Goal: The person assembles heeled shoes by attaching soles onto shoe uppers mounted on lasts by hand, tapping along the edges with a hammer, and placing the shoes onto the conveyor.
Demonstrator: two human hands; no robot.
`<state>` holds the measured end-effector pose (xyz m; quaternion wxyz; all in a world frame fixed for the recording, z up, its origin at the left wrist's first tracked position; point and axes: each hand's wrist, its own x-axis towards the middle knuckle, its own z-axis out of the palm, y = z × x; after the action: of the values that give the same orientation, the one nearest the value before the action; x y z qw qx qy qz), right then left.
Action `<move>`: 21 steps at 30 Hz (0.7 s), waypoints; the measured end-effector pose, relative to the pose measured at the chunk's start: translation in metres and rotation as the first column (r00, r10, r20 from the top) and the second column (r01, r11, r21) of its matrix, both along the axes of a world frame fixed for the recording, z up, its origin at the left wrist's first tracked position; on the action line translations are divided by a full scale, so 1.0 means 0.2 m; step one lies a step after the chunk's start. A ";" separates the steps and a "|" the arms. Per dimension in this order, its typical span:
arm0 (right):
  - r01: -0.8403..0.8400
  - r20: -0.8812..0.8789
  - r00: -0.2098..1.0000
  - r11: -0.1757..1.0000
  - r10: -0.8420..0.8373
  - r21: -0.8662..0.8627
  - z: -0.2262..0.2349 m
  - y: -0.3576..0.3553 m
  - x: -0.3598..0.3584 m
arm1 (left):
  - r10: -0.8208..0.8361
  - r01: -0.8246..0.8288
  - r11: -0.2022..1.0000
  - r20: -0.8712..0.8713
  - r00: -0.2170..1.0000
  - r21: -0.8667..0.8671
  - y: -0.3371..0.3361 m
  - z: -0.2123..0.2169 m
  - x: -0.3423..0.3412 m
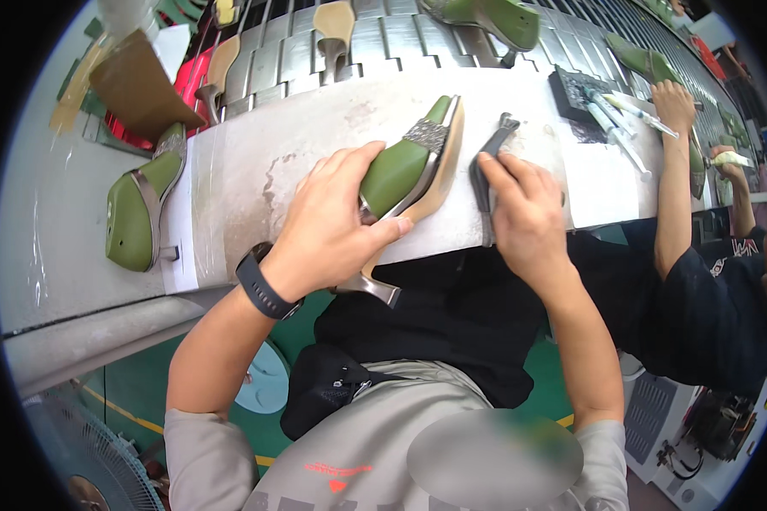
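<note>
My left hand [337,213] is wrapped round a high-heeled shoe [443,170] built on a green shoe last [396,175]. The shoe lies on its side at the bench's near edge, its tan sole facing right. A glittery strap crosses it near the toe, and its metallic heel juts out below my thumb. To the right, my right hand [528,209] has its fingers closed on a dark metal hand tool [490,166] lying on the bench. The tool's head points away from me; its exact kind is unclear.
Another green-lasted shoe [136,213] stands at the left. Tan-soled shoes [334,25] lie on the metal-slat conveyor [400,38] behind. Syringes [609,119] and a black block [575,94] are at the right, near a co-worker's arm [675,170]. A fan [94,451] stands lower left.
</note>
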<state>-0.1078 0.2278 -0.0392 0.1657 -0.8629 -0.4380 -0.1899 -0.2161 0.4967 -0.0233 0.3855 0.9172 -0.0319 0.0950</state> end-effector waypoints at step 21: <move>0.727 -0.760 0.327 0.365 0.562 0.582 0.03 0.21 -0.23 | -0.187 0.184 0.980 0.030 0.982 0.072 -0.07 0.04 0.21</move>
<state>-0.1540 0.2689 -0.0324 0.8199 -0.5580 0.0023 0.1282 -0.1738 0.4822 -0.0151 0.3602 0.9211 -0.1277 0.0744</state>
